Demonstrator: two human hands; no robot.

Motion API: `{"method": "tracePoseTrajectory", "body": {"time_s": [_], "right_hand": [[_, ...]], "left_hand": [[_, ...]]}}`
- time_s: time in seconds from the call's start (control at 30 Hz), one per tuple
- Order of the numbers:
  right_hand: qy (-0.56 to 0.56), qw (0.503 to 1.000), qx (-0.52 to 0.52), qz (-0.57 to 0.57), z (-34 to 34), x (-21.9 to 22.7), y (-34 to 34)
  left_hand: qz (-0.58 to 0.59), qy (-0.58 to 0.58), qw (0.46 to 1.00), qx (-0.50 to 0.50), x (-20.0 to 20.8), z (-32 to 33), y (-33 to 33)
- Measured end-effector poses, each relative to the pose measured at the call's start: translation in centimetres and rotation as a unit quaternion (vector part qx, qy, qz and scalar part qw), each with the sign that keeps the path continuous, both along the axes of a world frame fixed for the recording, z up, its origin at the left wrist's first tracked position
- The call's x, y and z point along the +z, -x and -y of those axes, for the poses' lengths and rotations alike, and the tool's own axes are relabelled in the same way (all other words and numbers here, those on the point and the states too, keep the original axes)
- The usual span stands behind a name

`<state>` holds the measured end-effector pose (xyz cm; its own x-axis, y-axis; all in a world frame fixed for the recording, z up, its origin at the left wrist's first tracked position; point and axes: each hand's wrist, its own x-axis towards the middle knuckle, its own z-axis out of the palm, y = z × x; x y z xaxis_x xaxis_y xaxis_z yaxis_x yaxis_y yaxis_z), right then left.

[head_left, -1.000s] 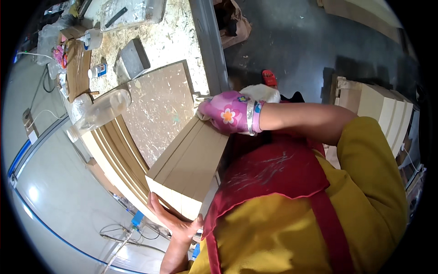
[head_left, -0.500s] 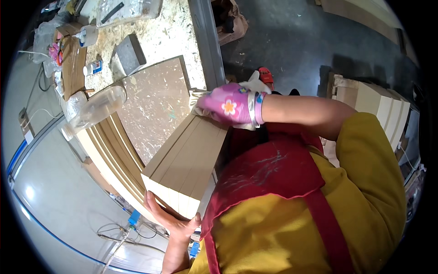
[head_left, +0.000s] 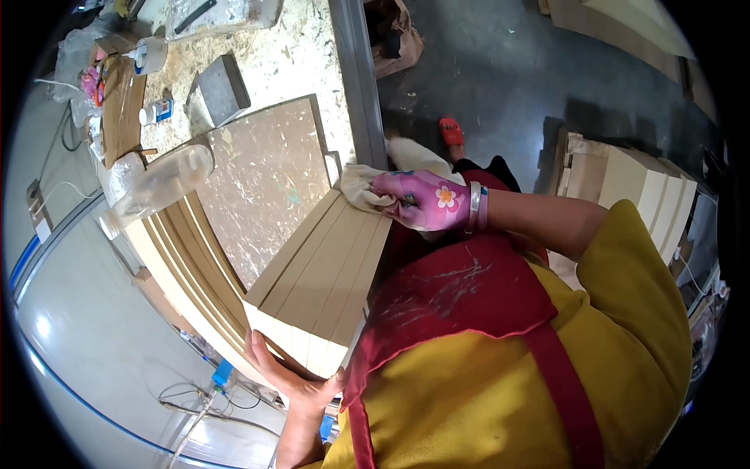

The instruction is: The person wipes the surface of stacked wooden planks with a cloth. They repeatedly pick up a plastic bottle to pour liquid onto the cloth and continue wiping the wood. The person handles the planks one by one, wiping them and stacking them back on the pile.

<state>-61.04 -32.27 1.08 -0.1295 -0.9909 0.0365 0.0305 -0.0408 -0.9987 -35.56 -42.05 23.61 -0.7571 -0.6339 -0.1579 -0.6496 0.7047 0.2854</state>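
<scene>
A bundle of pale, flat-edged boards [head_left: 316, 270] stands side by side in front of me, at the edge of the worktable. My bare left hand [head_left: 301, 383] cups the near end of the bundle, thumb and a finger spread across its corners; the other fingers are hidden beneath. At the far end, my right hand [head_left: 426, 199], in a purple flowered glove, is closed on a crumpled cream cloth [head_left: 361, 187]. The cloth touches the ends of the boards there.
Left of the bundle, more long boards [head_left: 183, 262] lean beside a speckled panel [head_left: 262, 172]. On it lies a clear plastic bottle [head_left: 160, 187]. Further back are a grey block [head_left: 223, 90] and a small white bottle [head_left: 156, 112]. Stacked boards [head_left: 644, 195] stand at the right.
My right hand has slid right and slightly nearer with the cloth, and more of the cloth now shows. The left hand stays at the near end of the boards.
</scene>
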Motion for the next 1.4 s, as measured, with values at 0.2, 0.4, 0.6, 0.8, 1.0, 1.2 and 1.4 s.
{"method": "tracePoseTrajectory", "body": {"time_s": [0.2, 0.4, 0.6, 0.8, 1.0, 1.2, 1.4], "right_hand": [[-0.015, 0.998, 0.063, 0.024, 0.3, 5.6, 1.6], [-0.023, 1.0, -0.006, 0.018, -0.4, 0.0, 0.5], [0.008, 0.987, 0.071, -0.142, -2.1, -6.3, -3.2], [-0.003, 0.997, -0.072, 0.018, -1.4, 0.0, 1.0], [-0.045, 0.992, 0.018, -0.116, -1.8, -4.5, -1.6], [-0.292, 0.892, -0.007, 0.346, -2.0, -4.7, -0.2], [-0.234, 0.785, -0.009, 0.574, -0.6, -4.1, -3.1]], "left_hand": [[-0.011, -0.008, 1.0, 0.021, -0.3, -0.3, -0.1], [-0.014, -0.015, 0.999, 0.024, -0.1, -0.3, 0.2], [-0.034, -0.037, 0.998, 0.028, 0.1, 0.2, 1.2], [-0.037, -0.028, 0.997, 0.054, -0.2, -0.2, 0.1], [-0.03, -0.004, 0.999, 0.034, -0.3, -0.2, 0.7], [-0.008, -0.021, 0.999, 0.03, 0.6, -0.6, 0.2], [-0.027, -0.022, 0.986, -0.163, 0.1, 1.2, 4.7]]}}
